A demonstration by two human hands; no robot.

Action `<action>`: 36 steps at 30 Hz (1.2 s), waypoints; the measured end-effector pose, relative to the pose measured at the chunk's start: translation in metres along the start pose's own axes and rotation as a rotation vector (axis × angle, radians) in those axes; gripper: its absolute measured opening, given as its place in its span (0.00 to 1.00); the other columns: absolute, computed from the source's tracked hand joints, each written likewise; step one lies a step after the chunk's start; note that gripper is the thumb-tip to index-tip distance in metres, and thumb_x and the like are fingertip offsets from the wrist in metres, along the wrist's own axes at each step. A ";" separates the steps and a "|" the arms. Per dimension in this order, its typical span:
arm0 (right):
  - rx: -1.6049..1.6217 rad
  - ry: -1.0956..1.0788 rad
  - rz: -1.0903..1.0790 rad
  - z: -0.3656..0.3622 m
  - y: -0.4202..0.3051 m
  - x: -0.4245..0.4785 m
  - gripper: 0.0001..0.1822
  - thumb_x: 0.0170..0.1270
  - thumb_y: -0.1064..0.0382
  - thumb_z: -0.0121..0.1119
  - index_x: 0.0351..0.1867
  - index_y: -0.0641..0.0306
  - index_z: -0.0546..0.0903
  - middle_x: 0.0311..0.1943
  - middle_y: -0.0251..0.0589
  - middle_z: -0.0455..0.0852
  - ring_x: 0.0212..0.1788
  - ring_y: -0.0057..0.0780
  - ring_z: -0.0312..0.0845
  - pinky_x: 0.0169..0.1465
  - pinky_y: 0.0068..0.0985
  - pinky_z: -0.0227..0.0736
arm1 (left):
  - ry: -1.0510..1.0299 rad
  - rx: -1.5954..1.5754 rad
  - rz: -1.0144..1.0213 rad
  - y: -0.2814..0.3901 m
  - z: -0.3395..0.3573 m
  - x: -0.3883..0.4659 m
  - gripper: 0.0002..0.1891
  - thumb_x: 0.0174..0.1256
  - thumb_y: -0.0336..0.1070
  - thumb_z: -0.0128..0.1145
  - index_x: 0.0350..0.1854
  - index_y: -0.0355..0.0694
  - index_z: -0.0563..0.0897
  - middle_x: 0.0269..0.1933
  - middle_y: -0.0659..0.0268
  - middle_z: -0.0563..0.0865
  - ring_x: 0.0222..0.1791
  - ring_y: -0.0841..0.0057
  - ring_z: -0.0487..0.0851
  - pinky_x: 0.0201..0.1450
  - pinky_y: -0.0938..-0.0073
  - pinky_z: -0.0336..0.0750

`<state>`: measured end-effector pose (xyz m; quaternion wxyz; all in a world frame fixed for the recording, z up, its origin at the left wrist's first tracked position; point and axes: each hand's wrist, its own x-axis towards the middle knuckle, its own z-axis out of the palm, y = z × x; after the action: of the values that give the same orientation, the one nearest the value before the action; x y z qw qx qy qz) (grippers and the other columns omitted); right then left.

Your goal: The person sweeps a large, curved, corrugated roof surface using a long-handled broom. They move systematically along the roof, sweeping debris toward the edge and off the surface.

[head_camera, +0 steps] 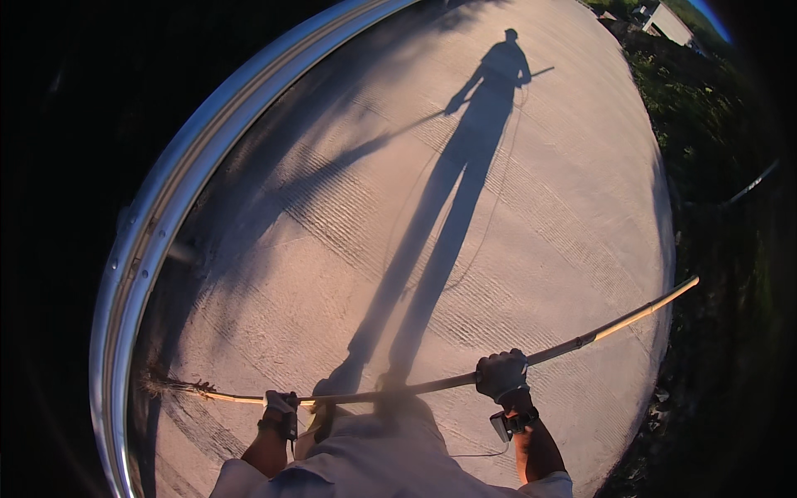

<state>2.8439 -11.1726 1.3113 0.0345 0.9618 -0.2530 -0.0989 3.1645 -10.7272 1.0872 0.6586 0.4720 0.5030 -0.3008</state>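
Note:
A long wooden or bamboo pole (434, 385) crosses in front of my body, the handle of a broom. At its left end a bundle of dry twigs (180, 387) forms the broom head, close to the foot of the metal guardrail. My left hand (280, 403), gloved, is closed around the handle near the broom head. Farther up the handle my right hand (502, 375), also gloved, grips it from above. The handle's free end points up to the right. Each wrist bears a strapped-on device, and a thin cable hangs by the right one.
A metal guardrail (215, 152) curves along the left side of the grooved concrete road (548, 249). Dark vegetation (697, 118) borders the right edge. A pale building (669, 25) stands far off at the upper right. My long shadow (467, 155) stretches ahead.

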 end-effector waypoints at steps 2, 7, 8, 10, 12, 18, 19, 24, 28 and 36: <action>0.082 -0.014 -0.047 -0.021 0.026 0.030 0.08 0.49 0.51 0.63 0.19 0.48 0.84 0.18 0.35 0.84 0.24 0.33 0.82 0.41 0.36 0.68 | -0.012 0.025 -0.048 -0.019 0.001 -0.015 0.16 0.67 0.47 0.42 0.27 0.40 0.66 0.26 0.64 0.70 0.24 0.74 0.73 0.24 0.76 0.75; 0.070 -0.037 -0.188 -0.064 0.056 0.114 0.08 0.49 0.51 0.64 0.20 0.49 0.84 0.22 0.34 0.85 0.31 0.34 0.84 0.43 0.35 0.68 | -0.046 0.103 -0.120 -0.043 0.029 -0.019 0.15 0.67 0.46 0.42 0.25 0.42 0.65 0.23 0.66 0.67 0.22 0.75 0.69 0.23 0.76 0.70; 0.066 -0.036 -0.209 -0.071 0.059 0.130 0.09 0.49 0.51 0.64 0.20 0.49 0.84 0.22 0.34 0.85 0.32 0.33 0.84 0.44 0.35 0.68 | -0.051 0.118 -0.134 -0.047 0.036 -0.017 0.15 0.67 0.45 0.42 0.24 0.42 0.65 0.22 0.67 0.66 0.21 0.75 0.68 0.22 0.76 0.69; 0.070 -0.071 -0.250 -0.087 0.065 0.163 0.09 0.49 0.51 0.65 0.21 0.49 0.83 0.23 0.33 0.85 0.32 0.34 0.83 0.44 0.35 0.67 | -0.067 0.149 -0.158 -0.048 0.055 -0.009 0.15 0.67 0.45 0.42 0.24 0.43 0.64 0.21 0.68 0.65 0.20 0.75 0.66 0.22 0.76 0.67; 0.051 0.002 -0.282 -0.090 0.073 0.190 0.08 0.47 0.52 0.65 0.20 0.49 0.82 0.22 0.33 0.84 0.32 0.34 0.82 0.45 0.34 0.67 | -0.093 0.173 -0.186 -0.045 0.085 0.003 0.15 0.67 0.44 0.42 0.23 0.43 0.64 0.20 0.69 0.64 0.19 0.76 0.65 0.21 0.76 0.65; -0.032 0.011 -0.143 -0.140 0.108 0.253 0.08 0.46 0.52 0.66 0.20 0.48 0.81 0.22 0.32 0.83 0.32 0.33 0.81 0.44 0.34 0.66 | -0.126 0.179 -0.198 -0.013 0.201 0.061 0.15 0.67 0.43 0.42 0.20 0.45 0.62 0.17 0.72 0.60 0.16 0.77 0.60 0.20 0.75 0.59; -0.041 0.055 -0.093 -0.147 0.118 0.247 0.08 0.47 0.51 0.66 0.20 0.48 0.82 0.22 0.32 0.83 0.33 0.34 0.81 0.45 0.33 0.66 | -0.122 0.177 -0.186 -0.006 0.226 0.073 0.15 0.67 0.42 0.42 0.20 0.46 0.62 0.16 0.72 0.59 0.16 0.77 0.59 0.19 0.75 0.58; -0.083 0.195 0.045 -0.169 0.110 0.264 0.07 0.47 0.54 0.65 0.20 0.50 0.81 0.20 0.33 0.83 0.27 0.32 0.81 0.38 0.35 0.69 | -0.521 0.736 0.560 0.086 0.325 0.126 0.18 0.67 0.42 0.43 0.16 0.48 0.59 0.14 0.73 0.59 0.13 0.78 0.57 0.18 0.75 0.54; -0.084 0.243 0.103 -0.152 0.102 0.274 0.06 0.49 0.54 0.62 0.20 0.48 0.81 0.20 0.31 0.81 0.26 0.31 0.81 0.38 0.34 0.69 | -0.749 0.806 0.522 0.143 0.384 0.088 0.20 0.62 0.47 0.44 0.13 0.51 0.56 0.13 0.72 0.56 0.11 0.78 0.57 0.16 0.75 0.50; 0.077 0.040 0.029 -0.111 0.170 0.332 0.09 0.53 0.49 0.64 0.22 0.47 0.83 0.21 0.28 0.80 0.31 0.28 0.78 0.41 0.29 0.65 | -0.298 0.415 -0.008 0.070 0.387 0.057 0.14 0.64 0.44 0.45 0.20 0.49 0.62 0.15 0.72 0.62 0.13 0.80 0.61 0.16 0.77 0.53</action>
<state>3.0686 -11.4826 1.3826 0.0040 0.9604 -0.2699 -0.0691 3.3901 -11.0542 1.0741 0.6133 0.5457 0.3297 -0.4663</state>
